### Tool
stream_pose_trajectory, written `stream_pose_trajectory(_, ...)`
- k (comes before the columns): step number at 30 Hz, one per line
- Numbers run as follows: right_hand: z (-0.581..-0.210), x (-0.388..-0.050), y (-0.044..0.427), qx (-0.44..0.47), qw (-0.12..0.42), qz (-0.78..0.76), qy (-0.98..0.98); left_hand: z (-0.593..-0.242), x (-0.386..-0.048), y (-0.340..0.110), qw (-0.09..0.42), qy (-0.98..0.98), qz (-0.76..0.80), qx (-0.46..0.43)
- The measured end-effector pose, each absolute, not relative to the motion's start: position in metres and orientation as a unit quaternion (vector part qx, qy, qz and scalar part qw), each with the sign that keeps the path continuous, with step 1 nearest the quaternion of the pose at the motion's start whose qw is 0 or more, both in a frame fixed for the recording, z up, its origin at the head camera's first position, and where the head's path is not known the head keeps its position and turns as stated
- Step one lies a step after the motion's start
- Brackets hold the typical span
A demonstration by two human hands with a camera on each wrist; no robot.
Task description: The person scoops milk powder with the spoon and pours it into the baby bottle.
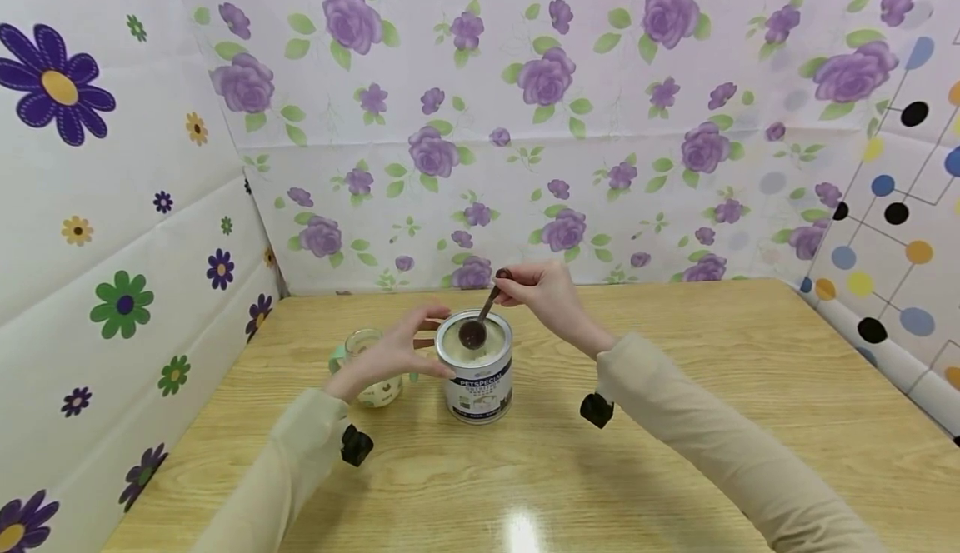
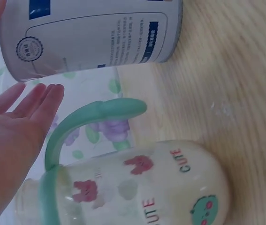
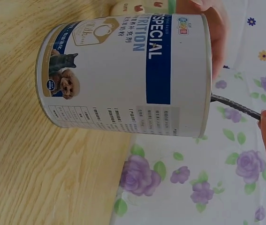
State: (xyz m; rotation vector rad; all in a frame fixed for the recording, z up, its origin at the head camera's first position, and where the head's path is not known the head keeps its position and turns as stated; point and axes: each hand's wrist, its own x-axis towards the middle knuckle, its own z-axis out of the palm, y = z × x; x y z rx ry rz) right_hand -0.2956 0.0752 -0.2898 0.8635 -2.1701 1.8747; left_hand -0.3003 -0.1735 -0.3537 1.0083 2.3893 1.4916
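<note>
The uncovered can (image 1: pixel 480 391) is stood upright on the table (image 1: pixel 675 453), ctr of the work area, betw. both hands, prob. so that its mouth can be reached from either side. Pale powder (image 1: pixel 471 358) is seen inside, below the rim.

The can's side nr the top is grasped by the L hand (image 1: pixel 393 349), w/ thumb round the front and fingers round the back; presumably the can is steadied this way vs. any push from the scoop. How firmly it is gripped can't be told. The mouth is left uncovered by this hold, so access isn't blocked.

The dark scoop (image 1: pixel 472 335) is pinched by the R hand (image 1: pixel 547 299) at the far end of its handle, betw. thumb & fingers. W/ the handle slanted and the grip high, the bowl is placed within the can's mouth while the knuckles are held outside the rim, likely to avoid contact w/ the powder. Whether the powder is touched by the bowl can't be told.

The clear bottle (image 1: pixel 381 393) w/ green handles is set upright just L of the can, partly hidden by the L hand & wrist in the head view. It isn't gripped; prob. it's put there for easy reach, e.g. a short carry from the can.
</note>
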Motion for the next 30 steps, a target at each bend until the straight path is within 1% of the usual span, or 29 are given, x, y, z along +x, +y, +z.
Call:
stream_pose_trajectory(10, -0.296, -0.291, 0.074, 0.291, 0.061, 0.625, -0.722, -0.361, -0.302, -0.167, 0.079, 0.804, 0.490, 0.328)
stream_pose_trajectory(15, -0.308, -0.306, 0.072, 0.312, 0.071, 0.611, -0.724, -0.358, -0.302, -0.165, 0.074, 0.815, 0.477, 0.319)
stream_pose_trajectory(17, -0.314, -0.310, 0.072, 0.319, 0.080, 0.605, -0.725, -0.358, -0.303, -0.164, 0.074, 0.817, 0.476, 0.317)
stream_pose_trajectory(20, -0.314, -0.308, 0.069, 0.330, 0.101, 0.594, -0.726, -0.359, -0.304, -0.163, 0.076, 0.816, 0.478, 0.316)
stream_pose_trajectory(26, -0.308, -0.290, 0.064, 0.358, 0.166, 0.570, -0.721, -0.361, -0.305, -0.162, 0.082, 0.810, 0.485, 0.319)
stream_pose_trajectory(30, -0.306, -0.283, 0.061, 0.366, 0.182, 0.556, -0.723, -0.360, -0.306, -0.162, 0.082, 0.809, 0.486, 0.320)
